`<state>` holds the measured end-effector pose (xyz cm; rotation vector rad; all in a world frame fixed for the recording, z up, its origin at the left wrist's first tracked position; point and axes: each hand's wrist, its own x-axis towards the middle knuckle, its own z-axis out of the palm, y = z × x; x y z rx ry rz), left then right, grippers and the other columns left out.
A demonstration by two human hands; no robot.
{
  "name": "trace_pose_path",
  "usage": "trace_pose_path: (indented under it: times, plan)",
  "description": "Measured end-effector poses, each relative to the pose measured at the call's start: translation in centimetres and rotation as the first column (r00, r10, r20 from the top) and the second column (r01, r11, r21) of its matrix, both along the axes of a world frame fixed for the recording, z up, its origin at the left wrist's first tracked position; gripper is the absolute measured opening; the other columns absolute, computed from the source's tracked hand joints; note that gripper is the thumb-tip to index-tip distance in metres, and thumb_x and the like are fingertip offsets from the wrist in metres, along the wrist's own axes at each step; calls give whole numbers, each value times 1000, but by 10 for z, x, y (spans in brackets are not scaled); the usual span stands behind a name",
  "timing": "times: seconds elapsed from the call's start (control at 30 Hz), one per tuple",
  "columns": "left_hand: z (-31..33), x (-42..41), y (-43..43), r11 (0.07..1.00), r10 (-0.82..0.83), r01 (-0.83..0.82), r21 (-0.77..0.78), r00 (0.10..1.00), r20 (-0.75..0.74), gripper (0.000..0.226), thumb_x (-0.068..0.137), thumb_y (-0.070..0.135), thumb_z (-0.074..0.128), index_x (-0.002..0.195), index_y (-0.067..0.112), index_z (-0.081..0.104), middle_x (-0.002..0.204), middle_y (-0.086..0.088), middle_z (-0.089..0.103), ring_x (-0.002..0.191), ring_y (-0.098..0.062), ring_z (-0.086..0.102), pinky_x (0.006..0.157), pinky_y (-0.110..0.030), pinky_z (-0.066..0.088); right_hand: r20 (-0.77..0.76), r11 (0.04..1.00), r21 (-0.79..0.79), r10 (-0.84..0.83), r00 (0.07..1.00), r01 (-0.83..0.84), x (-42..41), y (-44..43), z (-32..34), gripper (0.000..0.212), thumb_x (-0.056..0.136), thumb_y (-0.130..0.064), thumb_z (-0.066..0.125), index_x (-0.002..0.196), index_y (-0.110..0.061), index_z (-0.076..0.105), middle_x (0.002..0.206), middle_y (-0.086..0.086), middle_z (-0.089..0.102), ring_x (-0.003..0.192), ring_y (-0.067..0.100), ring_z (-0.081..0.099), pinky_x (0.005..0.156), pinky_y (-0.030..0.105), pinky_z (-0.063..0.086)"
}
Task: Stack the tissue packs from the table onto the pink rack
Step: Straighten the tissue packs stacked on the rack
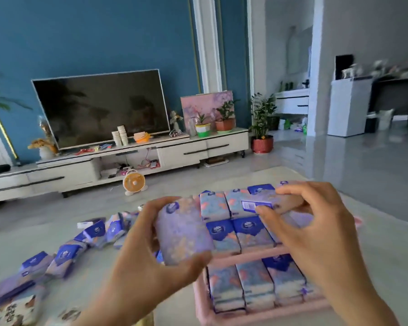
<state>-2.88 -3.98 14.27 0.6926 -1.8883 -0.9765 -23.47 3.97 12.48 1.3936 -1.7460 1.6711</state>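
My left hand (149, 262) grips a purple and blue tissue pack (183, 231) by its ends, held just left of the pink rack (257, 254). My right hand (316, 227) pinches a second tissue pack (271, 203) over the rack's top tier, above packs stacked there (224, 222). The lower shelf holds a row of upright packs (254, 283). Several loose packs (66, 257) lie in a line on the table to the left.
The pale table (33, 234) carries the rack and the loose packs. Beyond it are a small orange fan (134, 181) on the floor, a white TV stand (118, 161) with a television (99, 107), and potted plants (262, 128).
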Motion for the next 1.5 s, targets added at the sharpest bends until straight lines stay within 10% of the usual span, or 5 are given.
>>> trace_pose_path:
  times: [0.17,0.33,0.53,1.13,1.5]
  plan:
    - [0,-62,-25,979,57,27,-200,913,403,80,41,61,67,114,42,40,107,26,44,100,1,51,85,-25,50,-178,994,-2,-106,978,107,-9,4,-24,32,64,-42,69,80,-14,66,88,3,58,84,6,50,90,-5,18]
    - [-14,-56,-48,939,115,130,-317,753,648,110,38,95,35,135,42,31,129,33,19,132,7,6,110,-22,10,-332,963,72,-221,917,259,-10,6,-36,40,78,-54,45,79,-22,69,85,0,63,70,19,63,100,2,6]
    - [-45,-35,-38,841,204,91,-533,859,470,71,78,78,20,128,37,52,125,32,39,120,5,33,100,-30,37,-349,981,127,-94,932,146,-14,0,-61,34,84,-37,42,102,-19,65,99,3,59,89,17,48,71,32,49]
    - [-52,-48,-26,823,254,-50,-566,923,289,41,80,50,47,109,26,65,115,20,57,110,-6,52,94,-39,45,-288,992,100,-49,956,80,-12,-11,-61,23,77,-21,60,98,-16,69,93,0,56,87,13,45,72,28,43]
    - [-63,4,-23,880,285,-202,-430,949,137,31,90,46,36,110,33,56,115,19,56,109,11,48,87,-2,32,-239,975,-178,86,967,-130,20,-10,-56,21,86,-9,46,92,-3,65,88,8,61,85,18,52,81,22,39]
